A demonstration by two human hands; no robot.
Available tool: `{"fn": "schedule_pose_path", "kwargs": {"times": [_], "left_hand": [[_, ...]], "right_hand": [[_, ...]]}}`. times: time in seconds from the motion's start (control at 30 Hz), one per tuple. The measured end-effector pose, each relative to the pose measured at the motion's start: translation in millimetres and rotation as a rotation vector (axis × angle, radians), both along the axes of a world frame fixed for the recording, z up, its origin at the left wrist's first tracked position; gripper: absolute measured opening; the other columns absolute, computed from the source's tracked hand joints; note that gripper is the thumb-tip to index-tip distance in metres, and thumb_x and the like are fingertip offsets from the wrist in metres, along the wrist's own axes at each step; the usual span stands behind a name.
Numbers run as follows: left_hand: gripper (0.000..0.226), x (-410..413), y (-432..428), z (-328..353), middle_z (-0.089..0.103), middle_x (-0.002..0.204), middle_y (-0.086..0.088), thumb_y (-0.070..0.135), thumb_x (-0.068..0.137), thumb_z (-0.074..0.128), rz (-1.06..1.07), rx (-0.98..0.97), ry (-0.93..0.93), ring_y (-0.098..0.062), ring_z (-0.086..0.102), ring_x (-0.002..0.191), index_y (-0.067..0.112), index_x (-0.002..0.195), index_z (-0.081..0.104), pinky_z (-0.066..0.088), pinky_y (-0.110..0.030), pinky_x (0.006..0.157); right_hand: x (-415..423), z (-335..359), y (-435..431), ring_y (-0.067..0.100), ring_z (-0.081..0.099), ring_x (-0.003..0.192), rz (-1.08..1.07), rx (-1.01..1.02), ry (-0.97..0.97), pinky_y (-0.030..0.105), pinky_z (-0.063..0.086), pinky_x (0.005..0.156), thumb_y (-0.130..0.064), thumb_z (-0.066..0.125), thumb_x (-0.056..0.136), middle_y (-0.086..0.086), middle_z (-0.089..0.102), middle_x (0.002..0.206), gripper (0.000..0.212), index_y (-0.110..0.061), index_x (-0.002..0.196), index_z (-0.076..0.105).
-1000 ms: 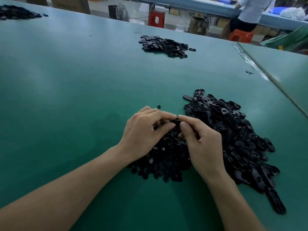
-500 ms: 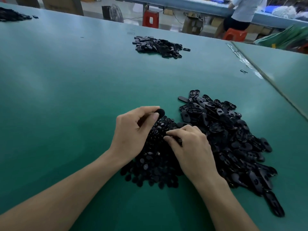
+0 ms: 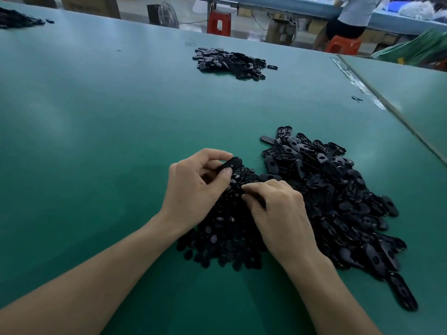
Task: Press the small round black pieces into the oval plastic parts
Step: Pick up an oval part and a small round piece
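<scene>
One oval plastic part (image 3: 231,164) is being pinched between the thumb and fingers of the left hand (image 3: 193,187), just above the heap of small round black pieces (image 3: 217,240). Beside it, the right hand (image 3: 278,213) is curling its fingertips into that heap; whether it is gripping a piece I cannot tell. To the right, a pile of oval parts (image 3: 338,189) is lying against the heap on the green tabletop (image 3: 96,141).

Soft, even overhead light falls on the green table (image 3: 101,146), leaving pale hazy sheen on its far left side and along its right seam. Faint shadows lie under the forearms (image 3: 101,281) at its near edge. The table's edges bow with wide-angle distortion, and the room beyond it looks slightly soft.
</scene>
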State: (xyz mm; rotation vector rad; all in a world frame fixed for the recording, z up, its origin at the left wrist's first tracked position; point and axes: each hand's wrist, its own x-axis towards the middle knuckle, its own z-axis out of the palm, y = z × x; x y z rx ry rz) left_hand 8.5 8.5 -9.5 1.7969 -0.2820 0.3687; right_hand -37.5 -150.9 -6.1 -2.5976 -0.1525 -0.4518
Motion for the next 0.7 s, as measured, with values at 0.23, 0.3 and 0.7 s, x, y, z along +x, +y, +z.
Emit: {"fn": "schedule_pose_path", "kwargs": {"times": [0.23, 0.3, 0.7], "left_hand": [[0.025, 1.9, 0.1, 0.4, 0.075, 0.083, 0.015, 0.02, 0.079, 0.072, -0.017, -0.016, 0.047, -0.014, 0.073, 0.066, 0.041, 0.094, 0.072, 0.062, -0.035, 0.071], [0.024, 2.4, -0.1, -0.1, 0.076, 0.083, 0.013, 0.022, 0.078, 0.071, -0.023, -0.027, 0.054, -0.016, 0.073, 0.066, 0.041, 0.094, 0.073, 0.062, -0.038, 0.071], [0.033, 4.7, -0.8, -1.4, 0.077, 0.087, 0.019, 0.011, 0.078, 0.072, -0.054, -0.026, 0.073, -0.01, 0.074, 0.071, 0.039, 0.095, 0.074, 0.06, -0.025, 0.073]], "right_hand": [[-0.2, -0.2, 0.5, 0.012, 0.051, 0.098, -0.015, -0.05, 0.042, 0.021, 0.036, 0.075, -0.032, 0.068, 0.093, -0.007, 0.059, 0.096, 0.015, -0.024, 0.104, 0.075], [0.0, -0.1, 1.4, 0.013, 0.052, 0.098, -0.013, -0.043, 0.038, 0.021, 0.038, 0.076, -0.029, 0.069, 0.093, -0.007, 0.059, 0.096, 0.012, -0.021, 0.102, 0.074], [-0.5, 1.5, 7.6, 0.016, 0.051, 0.101, 0.002, -0.064, 0.079, 0.031, 0.045, 0.082, -0.041, 0.062, 0.096, -0.008, 0.055, 0.096, 0.025, -0.028, 0.115, 0.072]]}}
